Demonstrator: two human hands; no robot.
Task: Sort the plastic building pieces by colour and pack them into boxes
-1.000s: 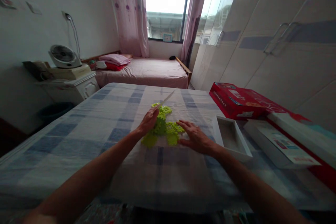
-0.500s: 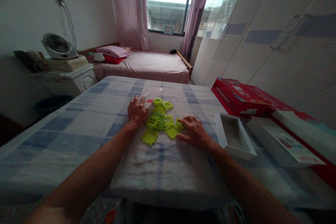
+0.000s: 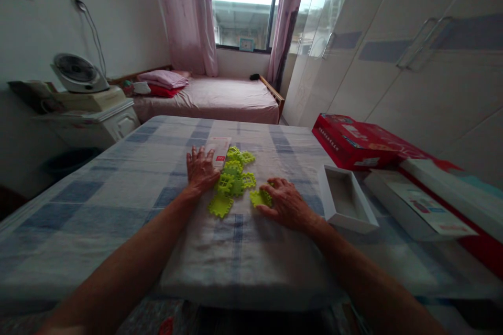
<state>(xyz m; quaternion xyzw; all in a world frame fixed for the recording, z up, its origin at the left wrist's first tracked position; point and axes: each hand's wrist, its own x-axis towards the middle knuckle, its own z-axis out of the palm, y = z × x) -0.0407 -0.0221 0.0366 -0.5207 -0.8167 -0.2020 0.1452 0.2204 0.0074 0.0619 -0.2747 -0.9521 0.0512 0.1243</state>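
Note:
Yellow-green interlocking building tiles (image 3: pixel 237 186) with toothed edges, some with window cut-outs, lie in a loose pile on the checked cloth. My left hand (image 3: pixel 201 168) rests flat at the pile's left side, fingers spread, over the edge of a clear plastic bag (image 3: pixel 221 147) with a red label. To the right of the pile, my right hand (image 3: pixel 287 201) curves over one yellow-green tile (image 3: pixel 260 198), with its thumb at the near edge and its fingers at the far edge. The fingers partly cover that tile.
An open white box (image 3: pixel 348 199) stands right of my right hand. Behind it lies a large red box (image 3: pixel 353 141), and another white box (image 3: pixel 422 204) sits farther right. A bed (image 3: pixel 231 97) lies beyond the table, and wardrobe doors line the right.
My right hand has drawn a tile slightly away from the pile, leaving a gap. My left hand stays beside the pile, and the bag now lies more upright in view. The camera view has shifted slightly.

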